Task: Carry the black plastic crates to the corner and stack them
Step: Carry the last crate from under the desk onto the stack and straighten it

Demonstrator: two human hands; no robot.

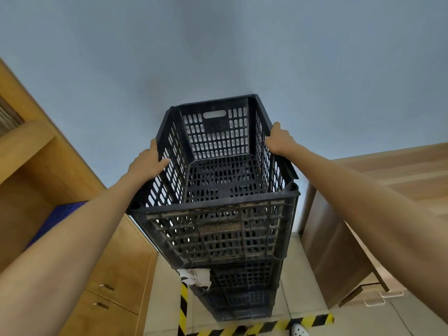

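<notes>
An empty black slotted plastic crate [218, 229] sits on top of a stack of more black crates [240, 297] that stands against the pale blue wall. My left hand [149, 163] grips the top crate's left rim, fingers curled over the edge. My right hand [278, 140] holds the right rim further back. A crumpled white label [195, 276] hangs from the crate below, at its left corner.
Wooden cabinets with drawers [106, 275] stand close on the left, with a blue crate [55, 219] on a shelf. A wooden desk panel [339, 258] stands on the right. Yellow-black hazard tape [261, 327] marks the tiled floor around the stack. A white shoe [299, 331] shows at the bottom.
</notes>
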